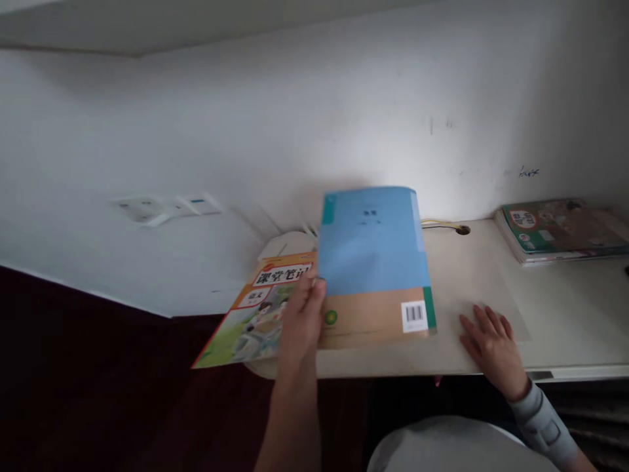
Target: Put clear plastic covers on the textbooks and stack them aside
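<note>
My left hand (pixel 304 305) is closed on the left edge of a blue and tan book (pixel 371 242), tilted up over the desk. A barcode and a small green emblem show on its cover; the small print is blurred. Left of it, an orange and green booklet (pixel 263 314) with Chinese lettering juts past the desk's left end. The hand overlaps its right side, and I cannot tell whether it grips the booklet too. My right hand (pixel 491 347) rests flat near the desk's front edge, fingers spread, holding nothing. A grey band (pixel 543 419) wraps that wrist.
The pale desk (pixel 565 308) stands against a white wall (pixel 314 118). A stack of books (pixel 560 229) lies at the right. A yellow cable (pixel 439 224) runs into a hole at the back. Wall sockets (pixel 164 208) are at left, and a shelf (pixel 196 23) overhangs above.
</note>
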`<control>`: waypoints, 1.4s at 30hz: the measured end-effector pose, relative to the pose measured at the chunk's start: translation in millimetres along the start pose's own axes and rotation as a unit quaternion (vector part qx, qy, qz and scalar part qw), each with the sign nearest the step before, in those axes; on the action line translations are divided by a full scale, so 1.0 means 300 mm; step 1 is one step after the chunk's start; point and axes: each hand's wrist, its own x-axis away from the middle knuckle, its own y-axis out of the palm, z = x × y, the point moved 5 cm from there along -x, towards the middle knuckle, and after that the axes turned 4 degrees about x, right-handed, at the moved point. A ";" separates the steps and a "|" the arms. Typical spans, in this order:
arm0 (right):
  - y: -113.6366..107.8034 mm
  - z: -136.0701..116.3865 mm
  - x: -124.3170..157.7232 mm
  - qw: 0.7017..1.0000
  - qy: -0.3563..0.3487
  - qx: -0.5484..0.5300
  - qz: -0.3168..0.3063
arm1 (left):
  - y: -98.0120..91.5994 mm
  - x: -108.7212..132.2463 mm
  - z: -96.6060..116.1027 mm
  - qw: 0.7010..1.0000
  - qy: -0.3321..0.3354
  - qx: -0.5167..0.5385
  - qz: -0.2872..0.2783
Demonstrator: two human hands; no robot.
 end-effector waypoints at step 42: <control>-0.011 0.006 -0.002 1.000 -0.011 -0.008 0.003 | 0.194 0.075 -0.348 0.879 0.087 -0.439 -0.162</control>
